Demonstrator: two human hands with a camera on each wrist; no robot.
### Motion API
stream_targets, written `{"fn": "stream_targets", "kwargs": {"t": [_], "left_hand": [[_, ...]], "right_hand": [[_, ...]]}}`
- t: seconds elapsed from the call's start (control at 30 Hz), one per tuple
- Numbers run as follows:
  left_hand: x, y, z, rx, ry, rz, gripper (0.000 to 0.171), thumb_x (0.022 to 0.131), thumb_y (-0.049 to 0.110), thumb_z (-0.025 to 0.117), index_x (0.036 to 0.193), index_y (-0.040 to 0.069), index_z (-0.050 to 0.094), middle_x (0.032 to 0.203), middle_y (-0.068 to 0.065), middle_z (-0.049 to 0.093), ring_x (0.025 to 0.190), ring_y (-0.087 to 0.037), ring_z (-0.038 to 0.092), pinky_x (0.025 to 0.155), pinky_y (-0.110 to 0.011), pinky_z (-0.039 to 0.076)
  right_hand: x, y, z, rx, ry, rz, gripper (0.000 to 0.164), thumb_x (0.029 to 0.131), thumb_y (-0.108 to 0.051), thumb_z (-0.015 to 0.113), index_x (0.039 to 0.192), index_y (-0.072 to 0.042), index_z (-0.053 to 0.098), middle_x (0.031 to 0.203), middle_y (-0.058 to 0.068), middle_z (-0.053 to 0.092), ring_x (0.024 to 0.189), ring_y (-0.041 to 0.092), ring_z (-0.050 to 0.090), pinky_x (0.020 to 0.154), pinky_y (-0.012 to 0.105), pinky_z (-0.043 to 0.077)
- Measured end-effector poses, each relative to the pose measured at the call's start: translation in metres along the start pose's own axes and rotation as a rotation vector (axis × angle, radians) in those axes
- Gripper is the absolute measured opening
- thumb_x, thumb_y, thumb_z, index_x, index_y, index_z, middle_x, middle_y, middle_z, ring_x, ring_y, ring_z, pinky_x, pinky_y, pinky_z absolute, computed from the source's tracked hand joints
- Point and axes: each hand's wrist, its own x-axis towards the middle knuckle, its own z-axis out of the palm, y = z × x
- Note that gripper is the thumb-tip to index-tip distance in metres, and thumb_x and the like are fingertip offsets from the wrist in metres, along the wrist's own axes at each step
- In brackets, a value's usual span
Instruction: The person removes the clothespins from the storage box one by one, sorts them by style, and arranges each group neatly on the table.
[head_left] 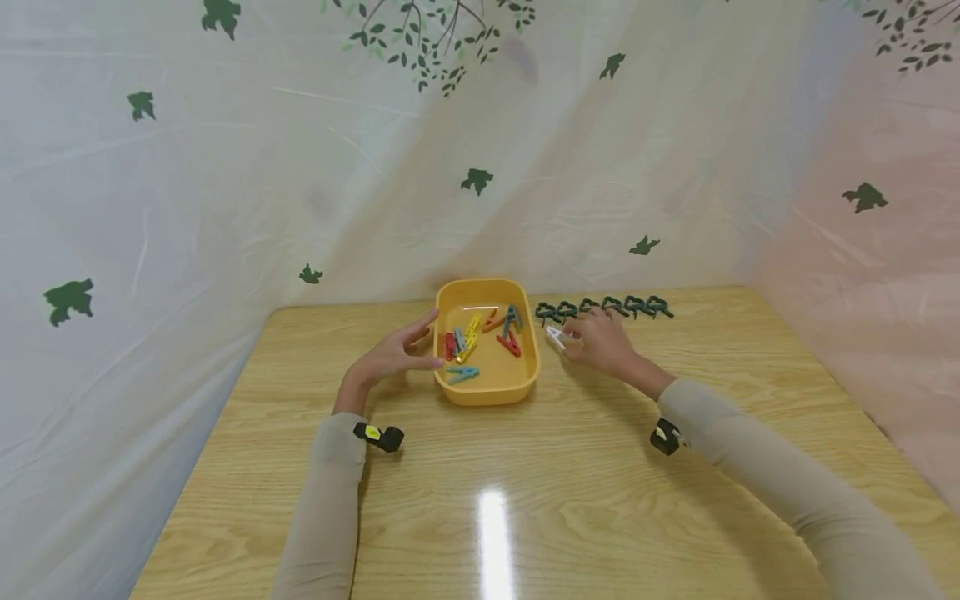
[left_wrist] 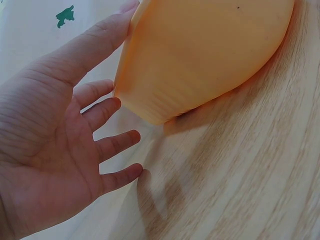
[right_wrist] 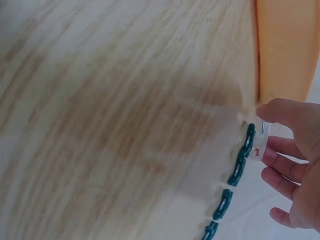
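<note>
A yellow plastic bin (head_left: 487, 398) stands on the table with several clips in it, among them yellow clips (head_left: 470, 335), a red clip (head_left: 510, 344) and a light teal clip (head_left: 463, 374). My left hand (head_left: 392, 352) is at the bin's left side, thumb and fingers stretched out against its rim; in the left wrist view the lower fingers stand apart from the wall. Right of the bin, my right hand (head_left: 602, 343) pinches a white clip (head_left: 555, 336) between thumb and fingers. Close behind that hand runs a row of dark green clips (head_left: 567, 311), partly covered by the fingers.
The wooden table (head_left: 420, 500) ends at the back against a pale curtain (head_left: 390, 200) printed with leaves and birds. The green row stretches right from the bin along that back edge. A bright light reflection (head_left: 493, 533) lies on the tabletop in front.
</note>
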Motion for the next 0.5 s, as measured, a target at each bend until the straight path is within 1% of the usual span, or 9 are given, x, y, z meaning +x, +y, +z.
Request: {"fn": "stream_targets", "kwargs": {"t": [0.1,0.2,0.3,0.4,0.5], "left_hand": [[0.000,-0.001,0.000,0.004,0.000,-0.004,0.091,0.082,0.032,0.072,0.151,0.029,0.013,0.158,0.005,0.009,0.145,-0.030,0.014,0.113,-0.057,0.018],[0.001,-0.001,0.000,0.009,-0.001,-0.004,0.092,0.082,0.033,0.072,0.151,0.029,0.013,0.158,0.006,0.009,0.145,-0.030,0.014,0.113,-0.057,0.019],[0.000,-0.001,0.000,0.009,-0.001,-0.003,0.092,0.082,0.033,0.073,0.151,0.028,0.013,0.158,0.006,0.009,0.144,-0.030,0.015,0.113,-0.057,0.018],[0.000,0.000,0.001,0.005,-0.001,-0.004,0.092,0.082,0.033,0.073,0.151,0.028,0.013,0.158,0.006,0.009,0.144,-0.030,0.015,0.113,-0.057,0.018],[0.001,-0.001,0.001,0.002,-0.001,-0.002,0.091,0.082,0.033,0.073,0.151,0.029,0.013,0.158,0.007,0.010,0.144,-0.030,0.015,0.113,-0.058,0.018]], "right_hand": [[-0.001,0.001,0.006,0.009,-0.007,0.016,0.027,0.075,-0.027,0.076,0.092,-0.008,0.071,0.084,0.008,0.066,0.081,0.026,0.052,0.085,0.057,0.036],[-0.002,0.002,0.011,0.027,-0.027,0.046,0.027,0.075,-0.028,0.077,0.094,-0.009,0.071,0.085,0.007,0.066,0.083,0.026,0.051,0.086,0.058,0.034],[-0.001,0.000,0.015,0.041,-0.038,0.084,0.028,0.076,-0.029,0.076,0.095,-0.010,0.072,0.086,0.006,0.066,0.085,0.026,0.051,0.095,0.064,0.030],[0.000,-0.002,0.017,0.056,-0.039,0.114,0.030,0.076,-0.031,0.077,0.096,-0.010,0.072,0.085,0.005,0.066,0.086,0.026,0.052,0.100,0.067,0.025],[-0.001,-0.004,0.019,0.071,-0.022,0.125,0.030,0.075,-0.032,0.078,0.095,-0.010,0.073,0.081,0.004,0.066,0.084,0.025,0.051,0.097,0.063,0.028]]}}
